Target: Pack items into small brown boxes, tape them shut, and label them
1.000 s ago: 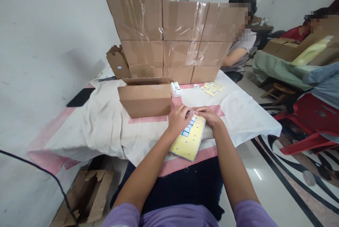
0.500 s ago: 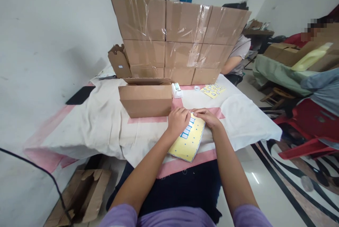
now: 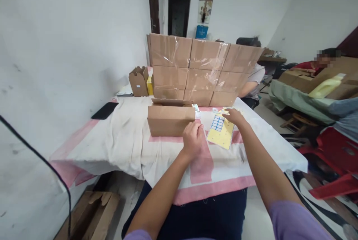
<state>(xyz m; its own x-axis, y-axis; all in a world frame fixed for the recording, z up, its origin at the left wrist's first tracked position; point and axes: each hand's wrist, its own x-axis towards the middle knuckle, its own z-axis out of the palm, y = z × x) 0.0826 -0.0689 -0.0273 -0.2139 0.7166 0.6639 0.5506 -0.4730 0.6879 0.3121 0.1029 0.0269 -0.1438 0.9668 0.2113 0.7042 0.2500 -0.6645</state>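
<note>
My right hand (image 3: 234, 116) pinches the top edge of a yellow card (image 3: 220, 137) printed with a blue-outlined grid and small dots. The card slants over the tablecloth, its lower edge towards me; whether it touches the cloth I cannot tell. My left hand (image 3: 192, 135) is apart from the card, its fingers curled; what they hold, if anything, is hidden. It is just in front of the right end of a long brown cardboard box (image 3: 171, 121). Behind that hand, a small white device (image 3: 197, 114) stands partly hidden beside the box.
Taped cardboard boxes (image 3: 203, 81) form a wall across the back of the table. A black phone-like slab (image 3: 105, 111) lies at the left, and a roll of clear tape (image 3: 214, 109) at the back. Two people sit beyond, and a red chair (image 3: 339, 158) stands at the right.
My right hand has carried the yellow card forward and to the right. My left hand has let go of it and curls near the box. The head view has tilted up.
</note>
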